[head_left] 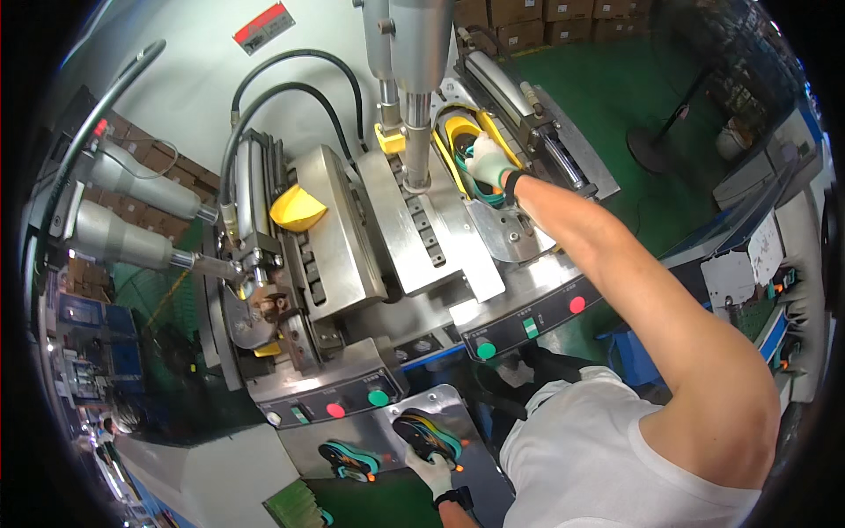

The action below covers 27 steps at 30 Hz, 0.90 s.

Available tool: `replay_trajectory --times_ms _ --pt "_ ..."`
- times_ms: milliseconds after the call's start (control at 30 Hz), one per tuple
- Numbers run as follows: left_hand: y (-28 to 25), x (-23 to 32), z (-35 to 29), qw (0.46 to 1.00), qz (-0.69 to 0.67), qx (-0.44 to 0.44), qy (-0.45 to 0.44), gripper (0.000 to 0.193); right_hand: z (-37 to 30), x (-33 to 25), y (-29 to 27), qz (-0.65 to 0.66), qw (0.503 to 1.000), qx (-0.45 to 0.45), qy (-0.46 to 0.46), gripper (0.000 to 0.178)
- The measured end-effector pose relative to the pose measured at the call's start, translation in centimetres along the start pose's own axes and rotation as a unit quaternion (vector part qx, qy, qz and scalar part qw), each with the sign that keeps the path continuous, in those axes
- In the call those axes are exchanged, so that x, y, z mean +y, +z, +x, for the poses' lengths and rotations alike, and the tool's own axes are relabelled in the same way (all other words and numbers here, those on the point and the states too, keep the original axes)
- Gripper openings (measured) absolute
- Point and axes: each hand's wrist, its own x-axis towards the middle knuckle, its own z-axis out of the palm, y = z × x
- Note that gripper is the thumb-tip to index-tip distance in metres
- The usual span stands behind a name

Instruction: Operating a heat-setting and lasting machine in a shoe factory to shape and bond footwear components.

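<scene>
My right hand [490, 165], in a white glove, reaches into a yellow-lined bay of the press machine. Its fingers are closed on a shoe [487, 194] with a teal lower edge, which the hand partly covers. Yellow padding [503, 132] lines the bay around this shoe. Lower down, my gloved left hand [431, 473] grips the near side of a dark shoe [421, 430] with a teal and orange sole. That shoe lies on a metal shelf [462, 431]. To its left, a similar dark and teal shoe [348, 459] rests on the same shelf.
Metal press blocks [409, 238] and a vertical piston [416, 132] stand left of my right hand. A yellow pad [297, 209] sits at the left station. Button panels [528, 327] run along the machine's front. A standing fan [651, 150] and stacked cartons [568, 22] are behind.
</scene>
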Motion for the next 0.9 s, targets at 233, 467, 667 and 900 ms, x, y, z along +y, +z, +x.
replay_trajectory --times_ms 233,467,667,900 --pt "5.3 -3.2 -3.2 0.98 -0.064 0.013 -0.187 0.077 -1.8 -0.5 -4.2 0.032 0.966 -0.256 -0.012 0.051" --pt "9.1 -11.0 -3.8 0.968 -0.215 0.061 -0.111 0.062 -23.2 -5.8 -7.5 0.171 0.921 -0.05 -0.347 0.068" --pt "8.6 -7.9 -3.0 0.953 -0.268 0.077 -0.12 0.063 -42.1 2.6 3.3 -0.211 0.847 -0.225 -0.433 0.098" --pt "0.8 -4.8 -2.9 0.979 -0.197 0.051 0.013 0.084 -44.3 1.2 1.8 -0.077 0.901 -0.168 -0.393 0.085"
